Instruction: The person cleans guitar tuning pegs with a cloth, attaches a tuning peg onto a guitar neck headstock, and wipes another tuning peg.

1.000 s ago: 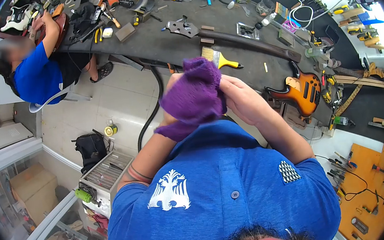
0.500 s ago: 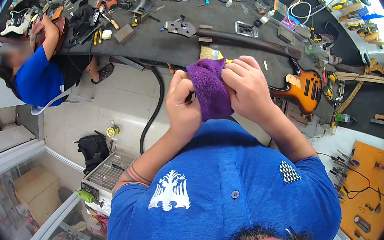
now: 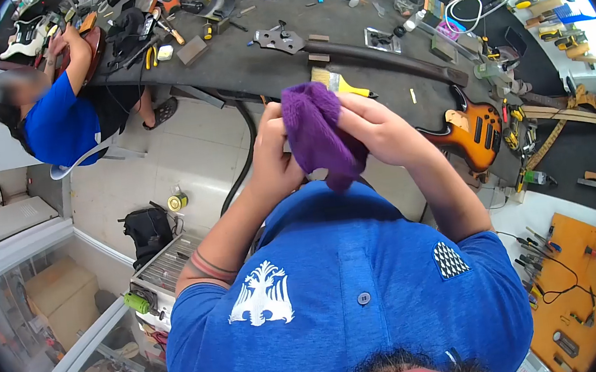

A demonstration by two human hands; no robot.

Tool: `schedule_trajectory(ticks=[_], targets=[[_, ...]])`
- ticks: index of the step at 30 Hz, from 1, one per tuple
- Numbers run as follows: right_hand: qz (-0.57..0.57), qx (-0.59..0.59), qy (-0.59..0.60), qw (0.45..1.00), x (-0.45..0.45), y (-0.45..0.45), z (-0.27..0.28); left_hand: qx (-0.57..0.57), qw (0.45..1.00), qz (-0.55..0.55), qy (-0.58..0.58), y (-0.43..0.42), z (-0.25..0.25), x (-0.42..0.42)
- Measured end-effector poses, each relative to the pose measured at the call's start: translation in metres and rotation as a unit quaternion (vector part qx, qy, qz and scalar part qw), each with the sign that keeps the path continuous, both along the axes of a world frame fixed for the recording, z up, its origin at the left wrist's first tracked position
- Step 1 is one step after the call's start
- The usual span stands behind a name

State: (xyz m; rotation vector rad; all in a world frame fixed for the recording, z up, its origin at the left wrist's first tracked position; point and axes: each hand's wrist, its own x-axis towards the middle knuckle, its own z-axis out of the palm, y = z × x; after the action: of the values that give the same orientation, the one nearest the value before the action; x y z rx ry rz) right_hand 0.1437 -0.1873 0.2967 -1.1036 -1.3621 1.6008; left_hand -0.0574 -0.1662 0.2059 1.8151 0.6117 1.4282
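Note:
A purple cloth (image 3: 322,135) hangs bunched in front of my chest, held between both hands. My left hand (image 3: 273,152) grips its left edge, with the fingers curled and partly hidden behind the fabric. On the other side, my right hand (image 3: 382,131) pinches the cloth near its upper right. Just beyond the cloth, a brush with a yellow handle (image 3: 352,89) lies at the bench edge. A dark instrument neck (image 3: 386,60) rests behind it on small blocks.
A sunburst guitar body (image 3: 476,138) lies on the right of the dark workbench (image 3: 240,64). At the far left a person in a blue shirt (image 3: 59,125) works on a reddish instrument. A black bag (image 3: 147,232) sits on the floor. Tools cover an orange board (image 3: 581,286).
The cloth was swung to the left, then stretched upright between both hands, and now hangs looser and more bunched. My right hand has turned and shifted slightly.

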Motion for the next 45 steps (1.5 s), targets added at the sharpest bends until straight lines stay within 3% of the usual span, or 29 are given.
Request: schedule_trajectory(ticks=[1, 3, 4, 6, 7, 9, 10, 12, 14, 15, 17, 19, 21, 22, 25, 29, 32, 35, 36, 39, 40, 43, 45], targets=[[-0.001, 0.068, -0.12, 0.99, -0.002, 0.002, -0.005, -0.035, 0.999, 0.012, -0.016, -0.005, -0.002, 0.005], [-0.002, 0.199, -0.352, 0.915, -0.005, 0.01, -0.021, -0.105, 0.993, 0.036, -0.047, -0.013, 0.002, 0.011], [-0.025, 0.311, -0.394, 0.865, -0.006, 0.011, -0.024, -0.235, 0.966, -0.001, -0.105, -0.013, 0.006, 0.01], [-0.041, 0.398, -0.42, 0.815, -0.008, 0.016, -0.022, -0.479, 0.848, -0.077, -0.214, -0.013, 0.02, 0.007], [-0.049, 0.443, -0.431, 0.784, -0.008, 0.02, -0.02, -0.457, 0.867, -0.068, -0.19, -0.012, 0.024, 0.006], [-0.006, 0.387, -0.412, 0.825, -0.001, 0.02, -0.02, -0.413, 0.898, -0.051, -0.141, -0.013, 0.03, 0.003], [0.016, 0.358, -0.401, 0.843, 0.0, 0.02, -0.019, -0.316, 0.944, -0.024, -0.092, -0.012, 0.026, 0.002], [0.019, 0.25, -0.279, 0.927, -0.006, 0.012, -0.01, -0.108, 0.994, 0.031, 0.01, -0.006, 0.011, 0.0], [0.023, 0.134, -0.175, 0.975, -0.008, 0.007, -0.016, 0.026, 0.997, 0.006, 0.072, 0.007, 0.001, -0.013], [0.0, -0.002, -0.091, 0.996, -0.011, 0.006, -0.017, 0.093, 0.99, -0.006, 0.103, 0.012, -0.004, -0.02], [-0.044, -0.268, 0.08, 0.959, -0.02, 0.004, -0.019, 0.142, 0.983, 0.028, 0.111, 0.013, -0.014, -0.024], [-0.073, -0.26, 0.198, 0.942, -0.026, 0.006, -0.031, 0.158, 0.981, 0.072, 0.085, 0.012, -0.011, -0.023], [-0.138, -0.189, 0.279, 0.931, -0.044, -0.003, -0.033, 0.089, 0.989, 0.11, 0.053, 0.01, -0.014, -0.028], [-0.107, -0.137, 0.305, 0.937, -0.04, -0.005, -0.042, 0.053, 0.992, 0.118, 0.012, 0.01, -0.013, -0.029], [-0.143, -0.14, 0.311, 0.929, -0.033, -0.003, -0.032, 0.042, 0.987, 0.148, -0.035, 0.011, -0.004, -0.03], [-0.078, -0.112, 0.347, 0.928, -0.024, -0.005, -0.023, 0.084, 0.987, 0.136, -0.034, 0.011, 0.005, -0.032], [-0.089, -0.117, 0.199, 0.969, -0.022, -0.002, -0.013, 0.134, 0.98, 0.145, 0.016, 0.014, 0.009, -0.036], [-0.052, 0.038, -0.022, 0.998, -0.028, -0.005, 0.001, 0.099, 0.986, 0.131, 0.034, 0.012, 0.012, -0.034], [-0.037, 0.202, -0.185, 0.961, -0.031, 0.002, 0.01, 0.073, 0.989, 0.122, 0.034, 0.01, 0.015, -0.032], [-0.038, 0.284, -0.385, 0.877, -0.025, -0.003, -0.008, -0.041, 0.996, 0.078, -0.001, -0.002, 0.028, -0.022], [-0.044, 0.319, -0.417, 0.85, -0.024, -0.002, -0.009, -0.066, 0.997, 0.041, -0.008, -0.003, 0.026, -0.024], [-0.008, 0.357, -0.404, 0.842, -0.017, 0.001, -0.01, -0.072, 0.995, 0.005, -0.062, -0.007, 0.028, -0.022], [0.007, 0.297, -0.3, 0.907, -0.019, 0.005, 0.0, -0.039, 0.999, 0.008, -0.026, -0.008, 0.034, -0.027]])
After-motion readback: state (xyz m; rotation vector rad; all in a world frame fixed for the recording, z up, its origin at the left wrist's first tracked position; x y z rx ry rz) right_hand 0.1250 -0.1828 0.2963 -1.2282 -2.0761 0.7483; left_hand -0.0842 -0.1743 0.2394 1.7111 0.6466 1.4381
